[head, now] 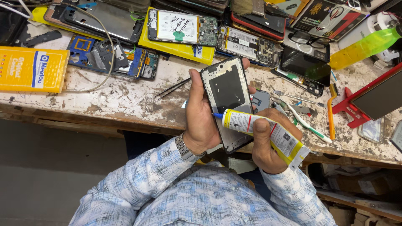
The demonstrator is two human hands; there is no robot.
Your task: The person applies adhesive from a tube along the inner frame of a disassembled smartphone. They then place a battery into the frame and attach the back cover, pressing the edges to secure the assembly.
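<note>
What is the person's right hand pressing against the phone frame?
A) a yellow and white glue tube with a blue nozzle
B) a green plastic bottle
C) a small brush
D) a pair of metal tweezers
A: the right hand grips the yellow and white glue tube, its blue nozzle tip touching the edge of the dark phone frame that the left hand holds.

Phone repair workshop: scarred workbench (125, 100) beyond the fingers strewn with opened phones (182, 27), tweezers (171, 89), brush (247, 7).

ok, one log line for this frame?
left hand: holds phone frame | right hand: holds glue tube, nozzle at frame edge | tweezers on workbench
</note>
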